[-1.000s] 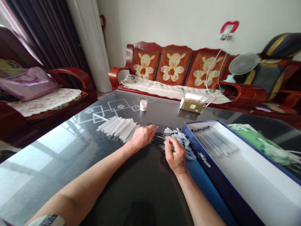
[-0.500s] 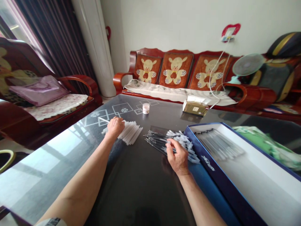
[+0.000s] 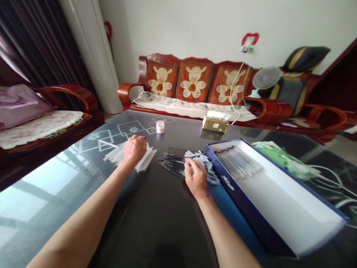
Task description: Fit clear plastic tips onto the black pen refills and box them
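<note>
My left hand (image 3: 135, 149) lies over a pile of thin white plastic tubes (image 3: 146, 158), its fingers curled down and mostly hidden behind the knuckles. One tube (image 3: 108, 144) sticks out at an angle on the pile's left side. Over a bundle of pen refills (image 3: 170, 163) with dark shafts and pointed tips is my right hand (image 3: 197, 178). Its thumb and forefinger are pinched together; what sits between them is too small to make out. Whitish translucent pieces (image 3: 216, 178) spread at the refills' right end, partly behind the hand.
A blue box (image 3: 228, 186) with a white inside stands at the right, a row of clear pen-like tubes (image 3: 240, 163) in its far end. Beyond are a small white cup (image 3: 160, 127), a tissue box (image 3: 214, 124) and a green-and-white bag (image 3: 284, 158). White cables (image 3: 331, 175) lie farther right.
The view has turned to the right. My left hand has shifted right across the tube pile, away from the tube that sticks out. My right hand stays over the refills, still pinched.
</note>
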Action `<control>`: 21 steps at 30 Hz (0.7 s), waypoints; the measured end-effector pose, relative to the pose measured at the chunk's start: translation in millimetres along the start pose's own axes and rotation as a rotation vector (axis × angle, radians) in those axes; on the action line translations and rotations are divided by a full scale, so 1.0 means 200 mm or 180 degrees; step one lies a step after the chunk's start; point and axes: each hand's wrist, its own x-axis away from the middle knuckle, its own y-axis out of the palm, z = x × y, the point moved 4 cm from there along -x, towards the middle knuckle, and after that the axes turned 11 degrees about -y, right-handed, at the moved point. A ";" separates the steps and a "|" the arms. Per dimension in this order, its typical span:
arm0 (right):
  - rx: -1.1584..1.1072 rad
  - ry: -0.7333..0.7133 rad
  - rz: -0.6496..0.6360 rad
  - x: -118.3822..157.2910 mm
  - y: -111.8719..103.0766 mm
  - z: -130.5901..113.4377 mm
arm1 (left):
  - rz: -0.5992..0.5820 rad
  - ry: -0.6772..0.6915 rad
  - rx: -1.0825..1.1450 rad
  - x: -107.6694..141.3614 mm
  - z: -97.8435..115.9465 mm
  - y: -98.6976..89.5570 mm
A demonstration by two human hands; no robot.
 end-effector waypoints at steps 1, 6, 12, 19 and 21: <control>0.0029 0.0006 -0.0032 0.00 0.00 0.00 | 0.0001 0.0279 0.0122 0.06 0.07 0.03; 0.0254 0.0049 -0.0055 0.02 0.02 0.00 | -0.0157 0.1523 0.0386 0.34 0.31 0.14; 0.0383 -0.0223 -0.0398 0.00 0.02 -0.03 | 0.0022 0.1635 0.0699 0.33 0.31 0.14; 0.1277 0.0021 -0.1181 -0.27 -0.02 0.23 | 0.0166 0.1768 0.0932 0.31 0.32 0.14; 0.1420 0.0005 -0.1476 -0.33 0.01 0.28 | 0.0185 0.1742 0.0984 0.31 0.31 0.15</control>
